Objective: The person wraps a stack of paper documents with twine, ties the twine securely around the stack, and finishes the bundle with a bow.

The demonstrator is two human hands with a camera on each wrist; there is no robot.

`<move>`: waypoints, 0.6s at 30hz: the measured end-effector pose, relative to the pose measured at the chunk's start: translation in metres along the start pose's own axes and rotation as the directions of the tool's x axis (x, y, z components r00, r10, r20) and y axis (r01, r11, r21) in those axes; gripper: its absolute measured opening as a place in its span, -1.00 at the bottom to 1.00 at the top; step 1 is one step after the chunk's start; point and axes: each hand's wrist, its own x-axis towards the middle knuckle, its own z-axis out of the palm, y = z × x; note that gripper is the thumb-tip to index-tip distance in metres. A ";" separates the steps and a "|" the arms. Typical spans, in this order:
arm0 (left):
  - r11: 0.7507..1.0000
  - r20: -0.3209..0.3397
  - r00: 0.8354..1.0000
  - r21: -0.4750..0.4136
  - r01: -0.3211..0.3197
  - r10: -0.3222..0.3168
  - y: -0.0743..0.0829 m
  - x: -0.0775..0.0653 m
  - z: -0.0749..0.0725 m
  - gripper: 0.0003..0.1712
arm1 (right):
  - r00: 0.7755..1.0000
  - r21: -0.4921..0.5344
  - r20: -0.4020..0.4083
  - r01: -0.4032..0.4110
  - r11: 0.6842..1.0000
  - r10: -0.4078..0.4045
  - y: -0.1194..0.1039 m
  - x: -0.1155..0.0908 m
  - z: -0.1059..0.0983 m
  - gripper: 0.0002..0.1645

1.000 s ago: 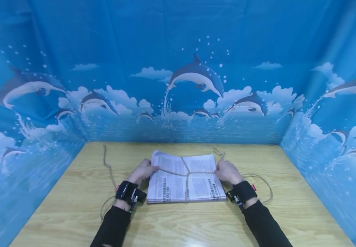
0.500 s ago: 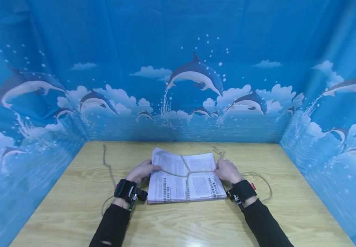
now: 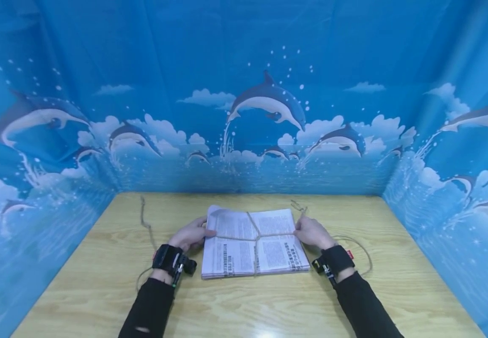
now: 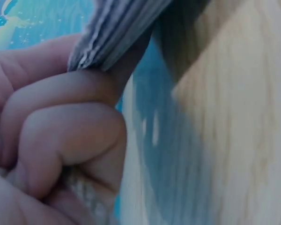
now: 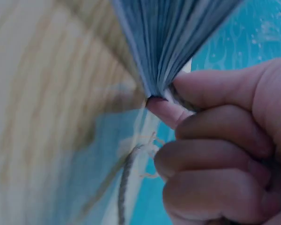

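Note:
A stack of newspapers (image 3: 237, 260) lies on the table, with a thin rope (image 3: 256, 256) crossing over its top sheet near the middle. My left hand (image 3: 190, 234) grips the stack's left edge, thumb on top along the rope. In the left wrist view, the pages' edges (image 4: 117, 35) sit between thumb and fingers, and a length of rope (image 4: 86, 192) runs inside the curled fingers. At the right edge my right hand (image 3: 311, 233) pinches the stack between thumb and index finger, the other fingers curled. The rope at the right thumb is mostly hidden.
One loose rope tail (image 3: 143, 216) trails over the table's left side. Another tail loops (image 3: 368, 258) right of the right wrist, and a frayed end (image 3: 298, 206) lies behind the right hand. Blue dolphin-print curtains (image 3: 244, 173) enclose the wooden table (image 3: 244, 305) at the back and sides.
My left hand shifted slightly right, then back left. The stack's far left corner rose a little and came down, and the rope's left stretch is now straighter. My right hand stays nearly in place.

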 end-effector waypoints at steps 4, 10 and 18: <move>0.998 -0.012 0.999 -0.032 -0.048 0.048 -0.003 -0.002 -0.007 -0.22 | 1.000 0.073 0.018 0.006 0.997 -0.007 0.006 0.003 0.002 -0.49; 0.977 -0.080 0.974 -0.001 -0.211 0.210 -0.005 -0.005 -0.013 -0.39 | 0.997 0.246 0.051 0.035 0.969 -0.049 0.012 0.007 0.005 -0.44; 0.844 -0.222 0.830 0.311 -0.437 0.511 0.014 -0.013 -0.016 -0.53 | 0.984 0.269 -0.132 0.155 0.951 -0.123 0.002 0.006 -0.011 -0.66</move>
